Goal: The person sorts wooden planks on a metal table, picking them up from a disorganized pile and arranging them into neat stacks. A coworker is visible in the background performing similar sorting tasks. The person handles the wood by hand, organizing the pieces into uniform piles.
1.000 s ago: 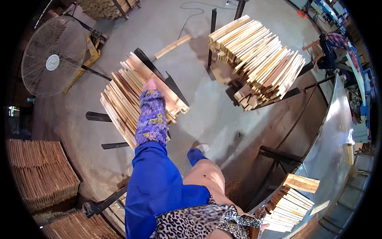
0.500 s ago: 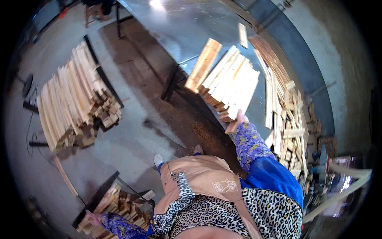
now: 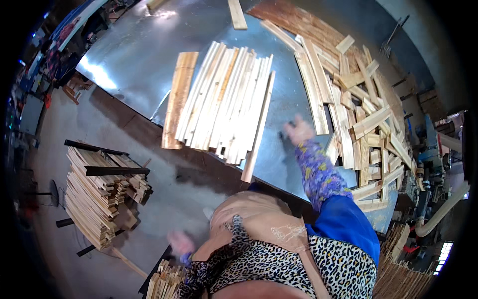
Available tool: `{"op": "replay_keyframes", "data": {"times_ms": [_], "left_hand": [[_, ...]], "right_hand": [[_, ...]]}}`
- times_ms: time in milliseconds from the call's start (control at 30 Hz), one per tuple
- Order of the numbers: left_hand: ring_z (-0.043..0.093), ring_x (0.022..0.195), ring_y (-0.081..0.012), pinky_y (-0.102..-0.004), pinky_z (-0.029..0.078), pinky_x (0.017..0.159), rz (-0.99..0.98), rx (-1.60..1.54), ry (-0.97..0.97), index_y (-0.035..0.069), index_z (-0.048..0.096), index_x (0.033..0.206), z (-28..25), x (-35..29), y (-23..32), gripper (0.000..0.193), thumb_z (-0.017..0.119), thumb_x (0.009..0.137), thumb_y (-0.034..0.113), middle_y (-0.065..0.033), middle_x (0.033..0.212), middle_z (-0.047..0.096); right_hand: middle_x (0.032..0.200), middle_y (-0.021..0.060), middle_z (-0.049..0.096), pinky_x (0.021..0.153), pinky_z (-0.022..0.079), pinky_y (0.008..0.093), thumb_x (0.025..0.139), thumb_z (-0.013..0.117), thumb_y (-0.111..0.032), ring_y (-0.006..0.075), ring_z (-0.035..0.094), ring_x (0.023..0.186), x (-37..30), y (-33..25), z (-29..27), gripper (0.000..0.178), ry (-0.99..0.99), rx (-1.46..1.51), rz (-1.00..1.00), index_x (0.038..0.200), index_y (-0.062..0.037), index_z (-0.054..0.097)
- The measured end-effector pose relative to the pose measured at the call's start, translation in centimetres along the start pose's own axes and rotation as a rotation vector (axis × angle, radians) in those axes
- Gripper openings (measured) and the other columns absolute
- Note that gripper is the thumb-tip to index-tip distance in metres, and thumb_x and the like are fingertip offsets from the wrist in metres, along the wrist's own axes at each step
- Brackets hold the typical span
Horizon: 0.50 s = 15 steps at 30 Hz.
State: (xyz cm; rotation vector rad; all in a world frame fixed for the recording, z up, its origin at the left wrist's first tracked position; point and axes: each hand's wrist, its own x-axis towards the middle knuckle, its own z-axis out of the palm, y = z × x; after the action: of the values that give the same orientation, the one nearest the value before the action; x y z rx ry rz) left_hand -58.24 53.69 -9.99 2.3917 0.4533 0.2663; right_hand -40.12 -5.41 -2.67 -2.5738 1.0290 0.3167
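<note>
My right hand (image 3: pixel 299 130) is over the metal-topped table (image 3: pixel 286 99), its fingers slightly apart and nothing visible in them. To its left lies a bundle of pale wooden strips (image 3: pixel 224 99), side by side and layered. One strip (image 3: pixel 259 134) at the bundle's right side juts out past the near ends of the others. A wider brown board (image 3: pixel 179 99) lies along the left side. My left hand (image 3: pixel 180 243) is low at the left, smeared by motion, beside a pile of wooden strips (image 3: pixel 165 280); its fingers cannot be made out.
Loose boards (image 3: pixel 348 112) lie crisscrossed along the table's right side. A single board (image 3: pixel 237 14) is at the far part. On the left, a black metal rack (image 3: pixel 117 171) holds many stacked strips (image 3: pixel 94 199). Machinery with a pale hose (image 3: pixel 443 214) stands at the far right.
My view has turned, bringing more of the table in. My right hand has left the near end of the bundle and moved right. My left hand has come away from the lower-left pile.
</note>
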Motion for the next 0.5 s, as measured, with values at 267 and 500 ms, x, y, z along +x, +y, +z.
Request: {"op": "replay_keyframes", "data": {"times_ms": [267, 500], "left_hand": [[0.068, 0.098, -0.0268, -0.0554, 0.035, 0.118, 1.601, 0.081, -1.125, 0.013, 0.075, 0.115, 24.3, 0.3, 37.6, 0.028, 0.071, 0.098, 0.034, -0.0052, 0.1, 0.073], [0.071, 0.123, -0.0256, -0.0536, 0.03, 0.125, 1.724, 1.328, -1.266, 0.015, 0.085, 0.12, 33.5, 5.5, 40.2, 0.035, 0.063, 0.105, 0.038, -0.0044, 0.12, 0.082]], "right_hand": [[0.149, 0.0259, 0.06, 0.11, 0.054, 0.0536, 0.085, 0.081, -0.061, 0.0466, 0.063, 0.132, 7.0, 18.0, -1.0, 0.099, 0.108, -0.178, 0.173, 0.162, -0.0094, 0.045], [0.124, 0.0227, 0.077, 0.099, 0.059, 0.0452, 0.09, 0.073, -0.044, 0.0356, 0.075, 0.111, 9.0, 21.2, -6.5, 0.084, -0.191, 0.337, 0.148, 0.16, -0.0014, 0.052]]}}
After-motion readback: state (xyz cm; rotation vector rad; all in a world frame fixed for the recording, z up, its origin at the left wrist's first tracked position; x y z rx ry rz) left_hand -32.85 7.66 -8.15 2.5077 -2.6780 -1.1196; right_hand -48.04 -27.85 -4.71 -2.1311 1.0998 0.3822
